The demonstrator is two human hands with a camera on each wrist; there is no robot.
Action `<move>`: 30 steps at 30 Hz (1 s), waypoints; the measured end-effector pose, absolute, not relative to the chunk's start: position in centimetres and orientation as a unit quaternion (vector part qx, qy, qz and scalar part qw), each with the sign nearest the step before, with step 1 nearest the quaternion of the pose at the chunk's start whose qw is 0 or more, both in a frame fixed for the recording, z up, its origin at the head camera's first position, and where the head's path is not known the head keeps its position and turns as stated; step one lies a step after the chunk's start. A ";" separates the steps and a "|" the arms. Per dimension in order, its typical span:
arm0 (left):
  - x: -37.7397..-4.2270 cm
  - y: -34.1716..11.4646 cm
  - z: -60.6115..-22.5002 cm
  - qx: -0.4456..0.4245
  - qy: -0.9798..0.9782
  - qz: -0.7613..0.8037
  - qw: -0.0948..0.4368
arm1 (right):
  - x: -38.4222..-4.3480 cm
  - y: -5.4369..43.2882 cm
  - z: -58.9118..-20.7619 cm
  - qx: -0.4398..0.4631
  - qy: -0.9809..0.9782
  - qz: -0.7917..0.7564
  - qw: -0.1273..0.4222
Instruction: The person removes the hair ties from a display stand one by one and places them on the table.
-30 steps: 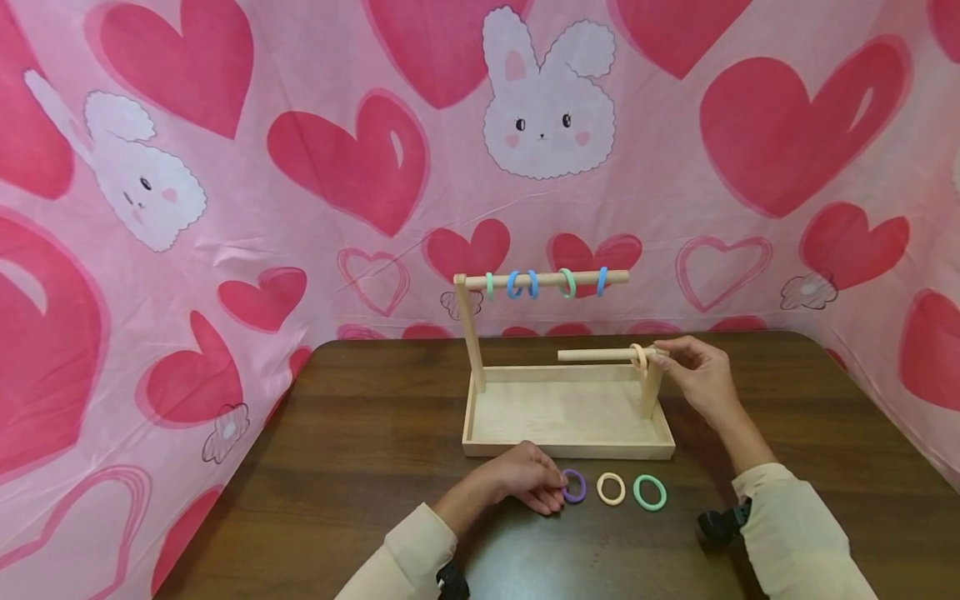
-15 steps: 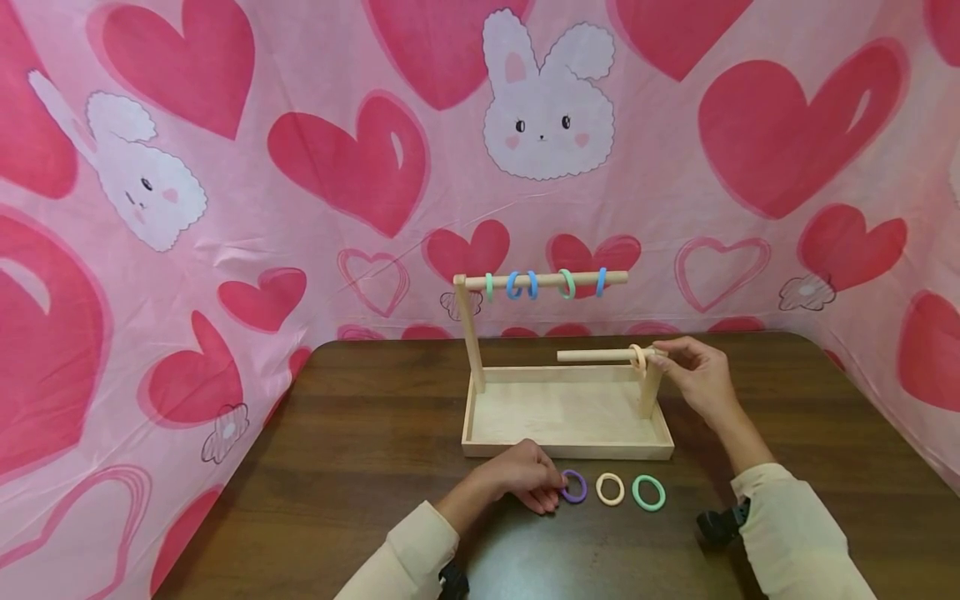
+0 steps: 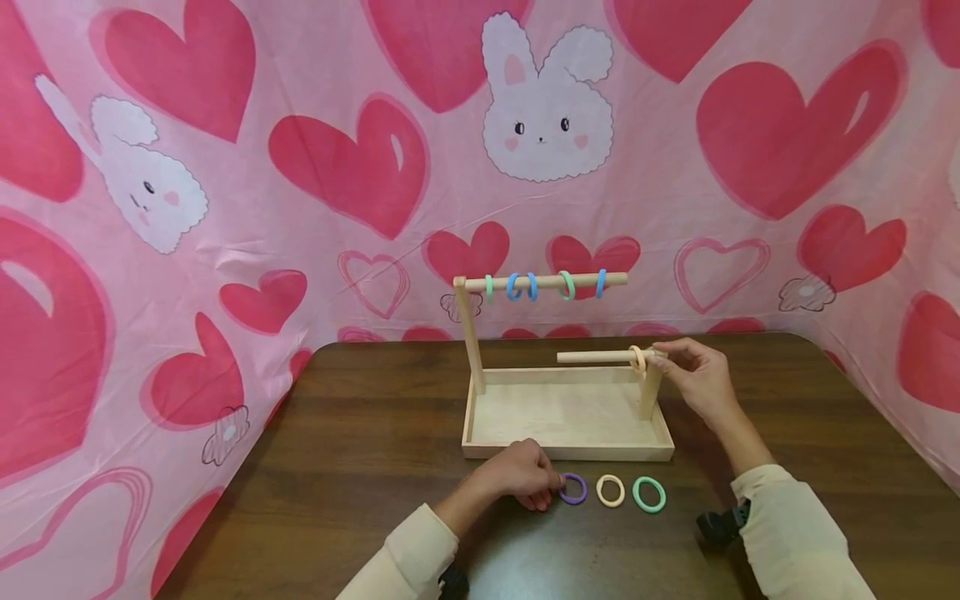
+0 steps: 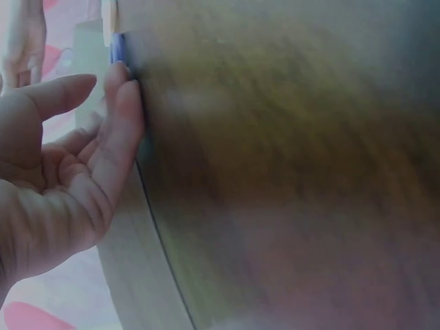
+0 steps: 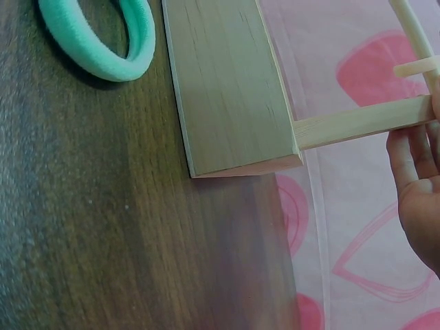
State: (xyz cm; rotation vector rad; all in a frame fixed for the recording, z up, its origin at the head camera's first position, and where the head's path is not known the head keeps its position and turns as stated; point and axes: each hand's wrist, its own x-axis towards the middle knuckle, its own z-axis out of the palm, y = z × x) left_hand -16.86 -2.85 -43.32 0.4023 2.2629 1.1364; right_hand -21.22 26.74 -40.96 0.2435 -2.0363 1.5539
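Note:
In the head view, my left hand [image 3: 521, 473] reaches to a purple hair tie [image 3: 573, 489] lying flat on the table, fingertips at its left edge. The left wrist view shows the thumb apart from the fingers, which touch the purple hair tie [image 4: 118, 48]. My right hand [image 3: 697, 379] pinches the top of the short post [image 3: 650, 396] of a wooden stand, where the lower bar [image 3: 592, 357] joins it. A cream hair tie [image 3: 638, 360] hangs on that bar beside the fingers. A cream hair tie [image 3: 611, 491] and a green hair tie [image 3: 648, 494] lie right of the purple one.
The stand's shallow tray [image 3: 567, 454] sits behind the loose hair ties. Its upper bar [image 3: 551, 281], on a tall left post [image 3: 469, 333], carries several blue and green hair ties. A pink curtain [image 3: 337, 67] with hearts and rabbits hangs behind the dark wooden table [image 3: 360, 417].
My left hand's fingers have drawn slightly closer together beside the purple hair tie. My right hand stays at the post, and the stand has not moved.

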 end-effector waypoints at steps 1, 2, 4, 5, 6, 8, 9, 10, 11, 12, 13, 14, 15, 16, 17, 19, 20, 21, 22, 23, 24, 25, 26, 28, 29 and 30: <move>-16.9 -2.9 -43.3 0.156 0.850 0.418 0.281 | -21.2 26.7 -41.0 0.090 -0.760 0.579 0.280; -16.9 -2.9 -43.2 0.162 0.853 0.411 0.277 | -21.2 26.8 -41.0 0.090 -0.761 0.578 0.280; -16.9 -2.9 -43.0 0.179 0.859 0.398 0.267 | -21.2 26.8 -41.0 0.091 -0.761 0.578 0.281; -17.0 -2.9 -42.9 0.188 0.861 0.394 0.261 | -21.3 26.8 -41.0 0.090 -0.760 0.579 0.281; -17.0 -2.9 -42.9 0.198 0.862 0.391 0.253 | -21.3 26.8 -41.0 0.090 -0.760 0.579 0.280; -17.2 -2.8 -42.7 0.214 0.861 0.393 0.241 | -21.3 26.8 -41.1 0.088 -0.760 0.579 0.281; -17.2 -2.8 -42.6 0.221 0.859 0.397 0.235 | -21.3 26.8 -41.1 0.088 -0.760 0.579 0.281; -17.3 -2.8 -42.5 0.228 0.858 0.401 0.229 | -21.3 26.8 -41.1 0.087 -0.761 0.579 0.281; -17.4 -2.7 -42.4 0.232 0.856 0.404 0.224 | -21.3 26.8 -41.1 0.086 -0.761 0.578 0.281; -17.5 -2.7 -42.3 0.235 0.853 0.410 0.219 | -21.3 26.8 -41.1 0.086 -0.761 0.578 0.282; -17.6 -2.6 -42.3 0.238 0.851 0.417 0.215 | -21.3 26.8 -41.1 0.086 -0.761 0.577 0.282; -17.7 -2.5 -42.2 0.240 0.850 0.419 0.208 | -21.3 26.8 -41.1 0.086 -0.762 0.577 0.282; -17.8 -2.4 -42.2 0.241 0.849 0.425 0.203 | -21.3 26.8 -41.1 0.086 -0.761 0.577 0.282; -17.9 -2.3 -42.2 0.242 0.848 0.429 0.198 | -21.3 26.9 -41.1 0.086 -0.762 0.577 0.283; -18.0 -2.1 -42.2 0.242 0.846 0.435 0.192 | -21.3 26.9 -41.1 0.086 -0.761 0.578 0.283; -18.2 -1.9 -42.2 0.244 0.844 0.443 0.181 | -21.3 26.9 -41.1 0.087 -0.760 0.579 0.283; -18.3 -1.7 -42.2 0.246 0.844 0.444 0.175 | -21.3 26.9 -41.2 0.087 -0.759 0.580 0.283; -18.3 -1.6 -42.2 0.247 0.842 0.448 0.171 | -21.3 26.9 -41.2 0.088 -0.757 0.582 0.283; -18.4 -1.5 -42.2 0.250 0.840 0.452 0.167 | -21.3 26.9 -41.2 0.089 -0.757 0.582 0.284; -18.5 -1.3 -42.1 0.251 0.838 0.457 0.164 | -21.3 26.9 -41.2 0.089 -0.756 0.583 0.284; -18.5 -1.2 -42.1 0.251 0.835 0.463 0.161 | -21.3 26.9 -41.2 0.090 -0.756 0.583 0.285; -18.5 -1.0 -42.0 0.251 0.831 0.470 0.158 | -21.3 26.9 -41.2 0.091 -0.756 0.583 0.284; -18.6 -0.9 -42.0 0.248 0.828 0.478 0.156 | -21.3 26.9 -41.2 0.091 -0.756 0.583 0.284; -18.6 -0.7 -42.0 0.240 0.820 0.497 0.152 | -21.3 26.9 -41.1 0.093 -0.758 0.580 0.284; -18.6 -0.6 -42.0 0.236 0.817 0.504 0.149 | -21.3 26.9 -41.1 0.093 -0.759 0.579 0.283; -18.7 -0.5 -42.0 0.232 0.816 0.509 0.147 | -21.3 26.9 -41.1 0.094 -0.759 0.579 0.283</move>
